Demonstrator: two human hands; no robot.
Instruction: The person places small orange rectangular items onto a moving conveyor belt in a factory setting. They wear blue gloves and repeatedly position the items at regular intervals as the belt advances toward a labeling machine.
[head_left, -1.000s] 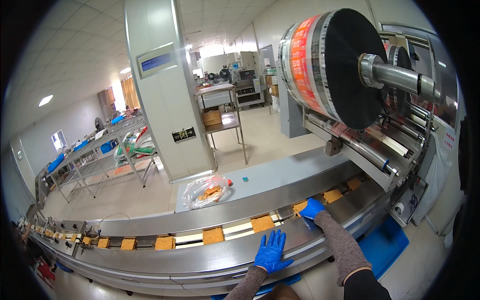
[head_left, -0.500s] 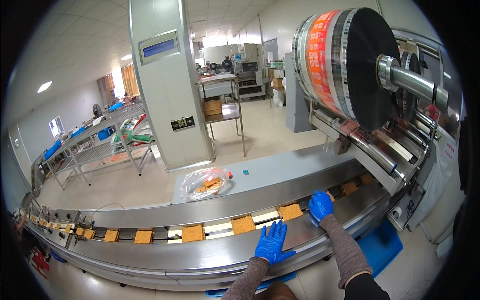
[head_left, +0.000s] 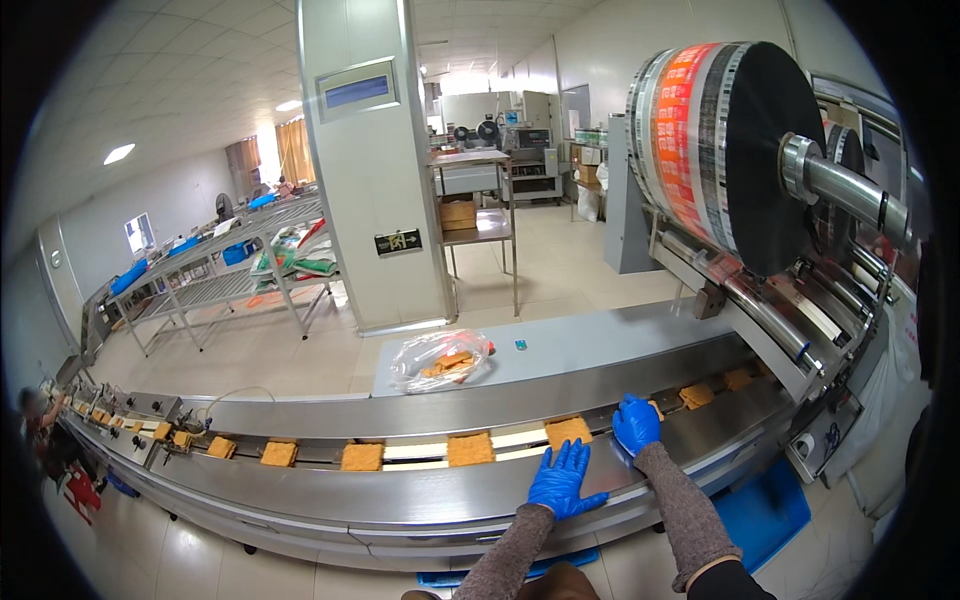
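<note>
Square orange-brown crackers [head_left: 470, 450], some apparently stacked, lie spaced along the channel of a steel conveyor [head_left: 420, 498] in front of me. My left hand [head_left: 565, 482], in a blue glove, is open on the near steel edge. Its spread fingertips reach the near side of one cracker [head_left: 567, 430]; whether they touch it I cannot tell. Over the channel to its right is my right hand [head_left: 637, 426], also blue-gloved, with fingers curled. A sliver of cracker [head_left: 656, 410] shows beside it; what the fingers hold is hidden. Farther right lie two more crackers [head_left: 697, 396].
A clear plastic bag [head_left: 440, 362] with cracker pieces sits on the grey ledge [head_left: 590, 335] behind the conveyor. A large printed film roll [head_left: 690, 150] overhangs the right end. A blue tray [head_left: 765, 515] is on the floor lower right. At far left a person [head_left: 42, 425] stands by the line.
The view has turned slightly left. My right hand has come a little closer to my left hand. The crackers have shifted along the channel; I cannot tell which way.
</note>
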